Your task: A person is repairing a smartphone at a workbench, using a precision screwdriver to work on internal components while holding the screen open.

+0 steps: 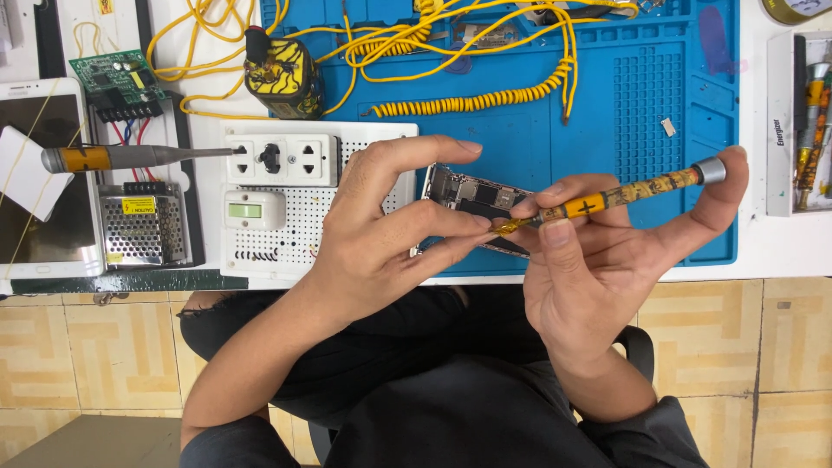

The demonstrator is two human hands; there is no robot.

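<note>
glossy screwdriver (607,200), shiny metal cap; matt rubber mat (667,130)

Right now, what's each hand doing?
Left hand: closed on the opened phone, gripping its edge.
Right hand: closed on the yellow screwdriver, tip at the phone.

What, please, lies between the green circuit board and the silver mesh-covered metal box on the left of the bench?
In the head view, a grey-shafted screwdriver with an orange band lies across that gap, between the green circuit board and the silver mesh-covered metal box.

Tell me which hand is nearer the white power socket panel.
Left. The left hand sits just right of the white power socket panel; the right hand is farther right, holding a yellow screwdriver.
</note>
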